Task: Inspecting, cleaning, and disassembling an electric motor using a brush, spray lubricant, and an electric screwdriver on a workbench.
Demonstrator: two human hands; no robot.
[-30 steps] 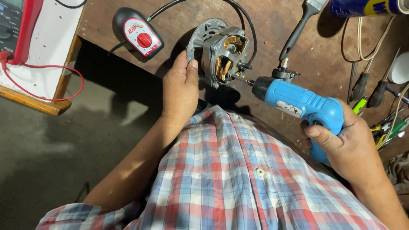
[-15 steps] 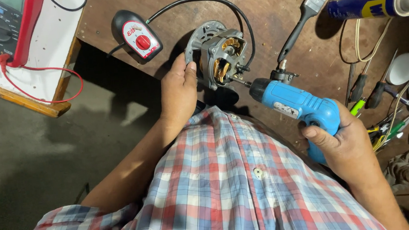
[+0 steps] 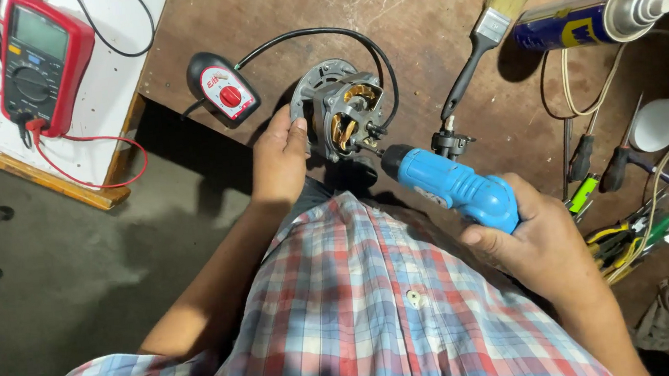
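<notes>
A small grey electric motor with copper windings rests at the near edge of the brown workbench. My left hand grips its left side and holds it steady. My right hand is wrapped around the handle of a blue cordless screwdriver. The driver's black nose and bit point left into the motor's right side. A black cable loops from the motor to a black switch box with a red knob.
A red multimeter with red leads lies on a white board at the left. A paintbrush, a blue spray can, several screwdrivers and a white lid lie at the right. Grey floor shows below left.
The motor has shifted slightly under my left hand, and the screwdriver's tip has come closer against its right side. Both hands keep their grips.
</notes>
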